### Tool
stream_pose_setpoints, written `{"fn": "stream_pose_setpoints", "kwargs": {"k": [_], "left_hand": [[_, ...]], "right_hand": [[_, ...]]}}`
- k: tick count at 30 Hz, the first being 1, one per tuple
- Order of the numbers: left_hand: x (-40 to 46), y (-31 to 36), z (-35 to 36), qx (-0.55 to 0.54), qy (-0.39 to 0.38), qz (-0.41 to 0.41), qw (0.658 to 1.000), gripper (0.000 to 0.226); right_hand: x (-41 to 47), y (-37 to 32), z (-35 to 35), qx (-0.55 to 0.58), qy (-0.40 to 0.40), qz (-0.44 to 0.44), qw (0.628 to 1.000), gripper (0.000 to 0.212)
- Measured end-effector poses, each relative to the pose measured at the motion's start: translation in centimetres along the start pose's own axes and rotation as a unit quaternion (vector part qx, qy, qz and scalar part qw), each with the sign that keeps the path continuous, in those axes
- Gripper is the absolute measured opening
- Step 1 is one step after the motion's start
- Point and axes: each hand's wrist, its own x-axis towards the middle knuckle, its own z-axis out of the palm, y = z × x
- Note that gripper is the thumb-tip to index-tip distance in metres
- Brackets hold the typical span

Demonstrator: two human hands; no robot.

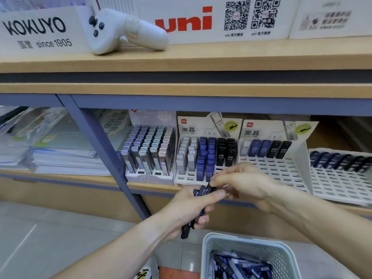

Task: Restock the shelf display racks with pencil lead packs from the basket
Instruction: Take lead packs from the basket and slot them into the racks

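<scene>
Even, fairly bright indoor light falls from above, leaving the lower shelf [211, 188] recess shaded under the upper board and only soft shadows beneath the hands. The wide lens bows the shelf lines and stretches the corners. Detail is soft throughout, with smeared print on the racks [277, 170] and blur at the far edges.

white handheld controller [120, 30] lying on upper wooden shelf [201, 57] | KOKUYO sign [38, 31] just left of controller | uni sign with two QR codes [211, 17] behind and right of controller | stacked plastic folders [50, 150] below controller, left of blue upright post [104, 150]
</scene>
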Motion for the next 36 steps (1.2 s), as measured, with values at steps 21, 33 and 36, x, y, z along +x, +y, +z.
{"fn": "stream_pose_setpoints", "kwargs": {"k": [21,33,36], "left_hand": [[1.1,0.1,2.2,-0.074,0.009,0.021,0.997,0.045],[5.1,2.0,6.6,-0.303,-0.050,-0.079,0.948,0.010],[6.3,2.6,7.5,-0.311,-0.048,-0.057,0.947,0.011]], "right_hand": [[-0.8,0.2,-5.4,0.166,0.108,-0.162,0.967,0.029],[1.9,3.8,-16.6,-0.240,0.377,-0.294,0.845,0.019],[2.8,4.3,-16.7,-0.270,0.352,-0.299,0.844,0.020]]}}
